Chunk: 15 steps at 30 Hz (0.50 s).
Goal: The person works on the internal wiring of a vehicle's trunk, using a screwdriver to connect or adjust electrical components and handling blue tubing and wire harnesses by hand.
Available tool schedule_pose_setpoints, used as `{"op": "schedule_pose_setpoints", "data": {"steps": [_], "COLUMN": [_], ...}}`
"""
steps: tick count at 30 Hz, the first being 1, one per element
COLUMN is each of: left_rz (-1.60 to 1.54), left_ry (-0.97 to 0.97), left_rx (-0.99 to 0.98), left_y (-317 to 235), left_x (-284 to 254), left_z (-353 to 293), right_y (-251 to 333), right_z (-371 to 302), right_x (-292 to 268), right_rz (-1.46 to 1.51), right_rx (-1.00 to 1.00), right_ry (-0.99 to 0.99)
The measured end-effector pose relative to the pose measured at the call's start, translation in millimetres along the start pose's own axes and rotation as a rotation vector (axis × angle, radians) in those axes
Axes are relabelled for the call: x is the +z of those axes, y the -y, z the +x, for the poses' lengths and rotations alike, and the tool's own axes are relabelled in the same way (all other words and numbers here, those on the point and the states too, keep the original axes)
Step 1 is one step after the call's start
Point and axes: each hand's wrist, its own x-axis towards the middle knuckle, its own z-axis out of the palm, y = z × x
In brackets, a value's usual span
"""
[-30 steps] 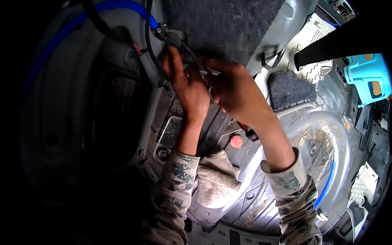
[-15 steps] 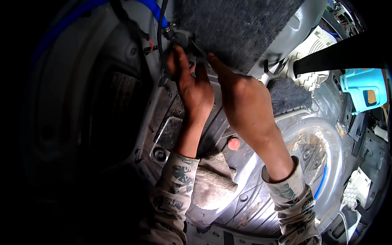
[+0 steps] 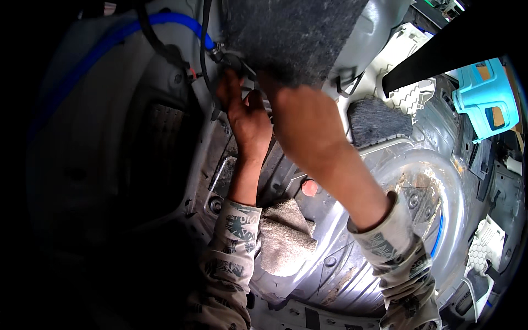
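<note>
A blue hose (image 3: pixel 165 18) curves in from the left and ends in a metal hose clamp (image 3: pixel 216 52) by a dark round fitting (image 3: pixel 235 61). My left hand (image 3: pixel 250 127) reaches up from below with its fingers closed on that fitting; the fingertips sit in shadow. Close on its right, my right hand (image 3: pixel 308 118) is curled and smeared by motion, its fingers hidden in the dark under a grey felt panel (image 3: pixel 291 33). A thin grey rod (image 3: pixel 248 68) runs from beside the fitting toward the right hand; whether the hand grips it does not show.
A beige cloth (image 3: pixel 286 239) and a round pinkish-red piece (image 3: pixel 309 188) lie on the bare metal floor. To the right are a dark strap (image 3: pixel 423 63), white plastic trim (image 3: pixel 415 96), a turquoise stool (image 3: pixel 487 102) and a black felt piece (image 3: pixel 379 120). A black cable (image 3: pixel 204 33) hangs by the hose.
My right hand has moved left, closer to my left hand, and its pointing index finger is no longer visible. My left hand stays at the fitting. The whole view has shifted slightly.
</note>
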Motion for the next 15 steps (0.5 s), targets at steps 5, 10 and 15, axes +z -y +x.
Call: {"op": "schedule_pose_setpoints", "data": {"steps": [5,10,15], "left_rz": [0.143,-0.037,0.149], "left_ry": [0.019,-0.033,-0.006], "left_rx": [-0.022,-0.051,0.01], "left_y": [-4.7,-4.6,-4.4], "left_x": [-12.9,-12.6,-17.8], "left_z": [5.2,9.5,12.0], "right_y": [2.5,-7.7,-5.6], "right_z": [-34.0,-20.6,-19.4], "right_x": [25.1,51.4,68.5], "right_rz": [0.146,0.407,0.694], "right_rx": [0.038,0.101,0.118], "right_ry": [0.007,-0.167,-0.207]}}
